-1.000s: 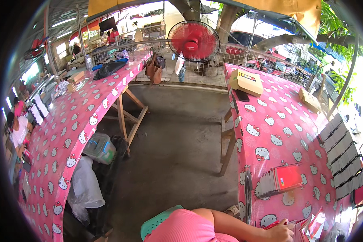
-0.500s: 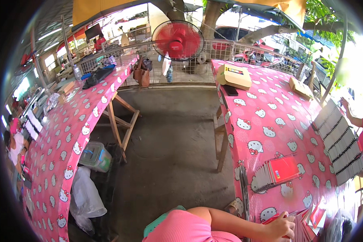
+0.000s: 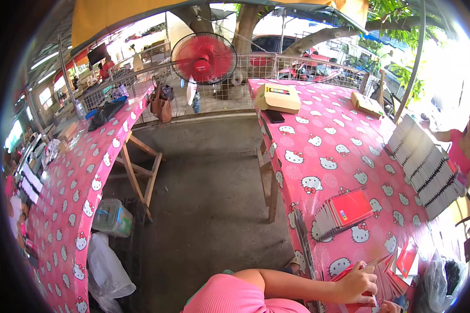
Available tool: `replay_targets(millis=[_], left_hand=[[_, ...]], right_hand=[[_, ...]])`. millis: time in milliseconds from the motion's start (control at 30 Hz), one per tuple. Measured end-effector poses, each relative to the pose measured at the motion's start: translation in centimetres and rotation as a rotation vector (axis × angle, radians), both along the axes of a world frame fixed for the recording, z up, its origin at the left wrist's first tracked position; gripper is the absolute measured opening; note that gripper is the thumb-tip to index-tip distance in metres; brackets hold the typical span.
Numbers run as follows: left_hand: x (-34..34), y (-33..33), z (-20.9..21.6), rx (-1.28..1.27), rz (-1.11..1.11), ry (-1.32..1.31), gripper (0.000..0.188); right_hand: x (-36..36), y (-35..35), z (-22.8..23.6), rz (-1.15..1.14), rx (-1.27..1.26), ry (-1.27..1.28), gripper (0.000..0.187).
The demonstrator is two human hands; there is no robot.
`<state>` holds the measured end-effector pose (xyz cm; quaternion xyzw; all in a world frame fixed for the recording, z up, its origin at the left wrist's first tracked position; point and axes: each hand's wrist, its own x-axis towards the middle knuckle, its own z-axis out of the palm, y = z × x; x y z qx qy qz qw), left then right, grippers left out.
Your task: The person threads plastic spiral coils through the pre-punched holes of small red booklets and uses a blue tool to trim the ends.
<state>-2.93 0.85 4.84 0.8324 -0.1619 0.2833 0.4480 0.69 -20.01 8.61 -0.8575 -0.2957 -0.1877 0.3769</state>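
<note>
My left hand reaches across from the lower middle to the near edge of the right table. Its fingers are curled around a red-covered booklet, mostly hidden under the hand. Only the tip of my right hand shows at the lower edge, close by the left; its fingers are mostly cut off. Beside the hands lies a fanned pile of red and white booklets. Farther up the table, a small overlapping stack of spiral notebooks has a red cover on top.
Rows of stacked spiral-bound books line the right table's far side, where a person in pink stands. A plastic bag sits near the pile. A cardboard box and phone lie farther back. Left stands another pink-covered table.
The view has swung to the right, so the scene sits farther left. The tip of my right hand has come into view. More of the person in pink shows.
</note>
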Motion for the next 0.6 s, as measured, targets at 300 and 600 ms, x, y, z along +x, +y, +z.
replay_targets(millis=[300, 600], left_hand=[[-0.4, 0.9, 0.4, 0.072, 0.026, -0.056, 0.022], [-0.7, 1.0, 1.2, 0.105, 0.059, -0.096, 0.022]], right_hand=[[-2.2, 2.2, 1.3, 0.069, 0.224, 0.49, 0.01], [-3.3, 3.5, 3.2, 0.071, -0.161, -0.013, 0.018]])
